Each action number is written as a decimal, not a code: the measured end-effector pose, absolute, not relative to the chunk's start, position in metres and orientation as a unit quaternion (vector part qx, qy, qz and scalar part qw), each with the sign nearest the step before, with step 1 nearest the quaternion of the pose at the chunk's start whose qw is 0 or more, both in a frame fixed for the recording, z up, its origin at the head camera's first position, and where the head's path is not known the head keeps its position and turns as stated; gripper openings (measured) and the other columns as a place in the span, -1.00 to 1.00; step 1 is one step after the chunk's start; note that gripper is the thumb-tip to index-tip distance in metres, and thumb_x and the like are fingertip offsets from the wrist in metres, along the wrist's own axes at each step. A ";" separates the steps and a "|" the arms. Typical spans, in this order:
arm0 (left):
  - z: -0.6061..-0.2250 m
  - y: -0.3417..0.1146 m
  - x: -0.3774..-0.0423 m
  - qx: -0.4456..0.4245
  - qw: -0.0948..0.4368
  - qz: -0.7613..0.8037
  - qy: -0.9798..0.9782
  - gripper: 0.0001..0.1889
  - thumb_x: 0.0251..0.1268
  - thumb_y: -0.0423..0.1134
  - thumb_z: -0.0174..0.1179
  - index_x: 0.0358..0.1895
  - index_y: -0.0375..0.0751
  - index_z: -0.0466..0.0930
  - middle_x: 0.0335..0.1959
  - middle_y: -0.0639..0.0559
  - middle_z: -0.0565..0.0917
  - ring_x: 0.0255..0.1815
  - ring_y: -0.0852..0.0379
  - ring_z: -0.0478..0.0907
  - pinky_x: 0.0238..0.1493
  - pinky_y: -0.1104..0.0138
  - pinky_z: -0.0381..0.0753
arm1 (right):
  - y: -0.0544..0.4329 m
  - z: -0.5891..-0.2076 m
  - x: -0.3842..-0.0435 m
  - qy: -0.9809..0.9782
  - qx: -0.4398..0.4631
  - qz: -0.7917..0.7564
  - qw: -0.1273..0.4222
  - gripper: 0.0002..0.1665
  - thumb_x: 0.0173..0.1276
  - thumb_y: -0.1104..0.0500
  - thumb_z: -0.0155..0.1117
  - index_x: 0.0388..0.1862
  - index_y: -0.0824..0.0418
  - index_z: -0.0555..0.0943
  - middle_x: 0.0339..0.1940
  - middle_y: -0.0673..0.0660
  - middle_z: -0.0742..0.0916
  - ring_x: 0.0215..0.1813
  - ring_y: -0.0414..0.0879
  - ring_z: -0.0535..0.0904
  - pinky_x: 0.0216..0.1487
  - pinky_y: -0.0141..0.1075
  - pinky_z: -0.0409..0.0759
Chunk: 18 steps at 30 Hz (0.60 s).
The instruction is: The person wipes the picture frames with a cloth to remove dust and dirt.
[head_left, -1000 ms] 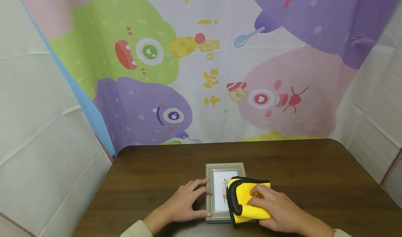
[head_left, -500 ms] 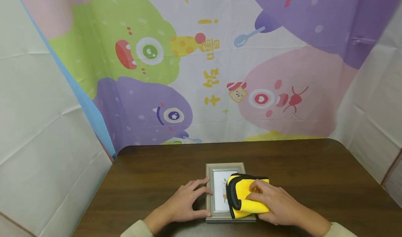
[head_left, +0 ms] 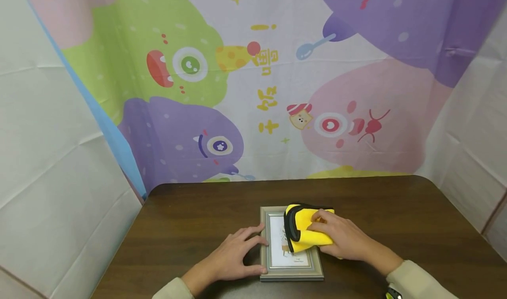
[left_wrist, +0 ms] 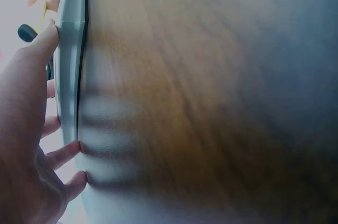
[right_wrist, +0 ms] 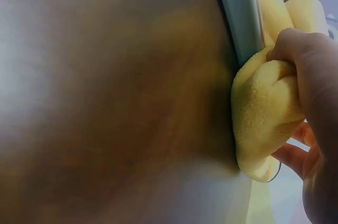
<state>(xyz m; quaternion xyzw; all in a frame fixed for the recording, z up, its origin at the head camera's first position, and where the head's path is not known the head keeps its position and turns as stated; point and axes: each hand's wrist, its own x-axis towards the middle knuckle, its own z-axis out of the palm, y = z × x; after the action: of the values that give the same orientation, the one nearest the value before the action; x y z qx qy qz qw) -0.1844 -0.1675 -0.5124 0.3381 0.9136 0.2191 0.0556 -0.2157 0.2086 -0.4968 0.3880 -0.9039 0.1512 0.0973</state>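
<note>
A picture frame (head_left: 291, 273) with a silvery-beige border lies flat on the table, a potted-plant print behind its front. My left hand (head_left: 236, 254) rests along its left edge, thumb at the lower corner and fingertips touching the border. In the left wrist view, the left hand (left_wrist: 31, 129) has its fingers spread along the frame's side (left_wrist: 71, 60). My right hand (head_left: 344, 235) grips a folded yellow cloth (head_left: 306, 228) with black edging, which covers the frame's upper right part. The right wrist view shows the plush cloth (right_wrist: 264, 108) bunched under the thumb and fingers, overlapping the frame's edge (right_wrist: 240, 12).
The dark brown wooden table (head_left: 190, 211) extends around the frame. Behind it hangs a curtain (head_left: 261, 158) printed with cartoon monsters, and pale sheets (head_left: 59, 180) stand at both sides. A watch-like item (head_left: 393, 293) shows at the right sleeve.
My right hand has slid the yellow cloth up the frame, away from me, uncovering the lower right border and the print's lower part. The left hand and the frame have stayed in place.
</note>
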 end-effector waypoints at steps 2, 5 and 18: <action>-0.512 -0.167 -0.184 0.337 0.056 0.219 0.914 -0.39 0.47 0.41 0.39 0.44 0.28 0.61 0.83 0.04 0.34 0.70 -0.20 0.47 0.41 -0.47 0.55 | 0.207 -0.496 -0.222 -0.907 0.383 0.151 0.092 -0.49 0.19 0.18 0.66 0.15 -0.05 0.82 0.19 0.05 0.73 0.07 -0.04 0.71 -0.14 -0.28 0.62; -0.511 -0.167 -0.184 0.335 0.056 0.217 0.915 -0.38 0.47 0.40 0.40 0.44 0.28 0.61 0.84 0.05 0.34 0.69 -0.19 0.47 0.42 -0.46 0.55 | 0.205 -0.495 -0.232 -0.910 0.375 0.151 0.088 -0.50 0.23 0.19 0.66 0.18 -0.03 0.83 0.20 0.06 0.73 0.08 -0.02 0.72 -0.13 -0.25 0.64; -0.509 -0.166 -0.184 0.330 0.064 0.213 0.917 -0.37 0.46 0.42 0.39 0.45 0.29 0.61 0.84 0.06 0.33 0.70 -0.19 0.46 0.44 -0.47 0.54 | 0.202 -0.497 -0.252 -0.916 0.360 0.153 0.091 -0.51 0.25 0.24 0.66 0.18 0.04 0.83 0.18 0.07 0.75 0.10 0.00 0.72 0.02 -0.10 0.73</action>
<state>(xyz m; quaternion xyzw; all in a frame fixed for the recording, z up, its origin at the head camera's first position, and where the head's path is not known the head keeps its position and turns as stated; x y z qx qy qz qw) -0.1844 -0.1660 -0.5090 0.3300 0.9174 0.2131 0.0635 -0.2523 0.2025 -0.4969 0.3602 -0.9158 0.1529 0.0911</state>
